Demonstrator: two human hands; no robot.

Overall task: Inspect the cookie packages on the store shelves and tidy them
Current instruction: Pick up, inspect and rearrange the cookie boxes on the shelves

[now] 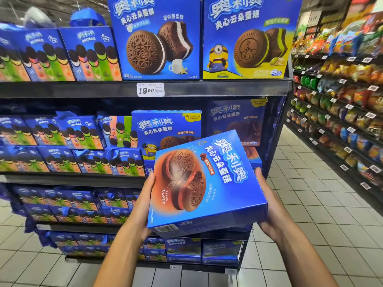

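Blue cookie boxes everywhere on this shelf unit (pixel 145 89). Top row has two big upright ones, a white-cream box (pixel 155 38) and a green-cream box with a yellow cartoon figure (pixel 248 38), with a price tag (pixel 150 89) reading 19.90 on the shelf edge under them. To their left, and on the rows below, sit multi-flavour gift boxes (pixel 91 54) with ribbon handles. A snack aisle (pixel 342 104) runs off on the right, too blurry to read anything.

The chocolate cookie box (pixel 204 183) is held out in front of the middle shelf, clear of it, and it covers most of the minion box (pixel 165 129) behind plus part of the dark gap at the right. Lower shelves are dim and the print there is mush.

The held box lies tilted, face up toward the camera, long axis running lower-left to upper-right, barcode end nearest.

Left hand (pixel 145 201) grips the left edge, thumb up along the side, fingers hidden underneath. Right hand (pixel 269 206) cups the right edge, fingers probably curled beneath, can't really see them.
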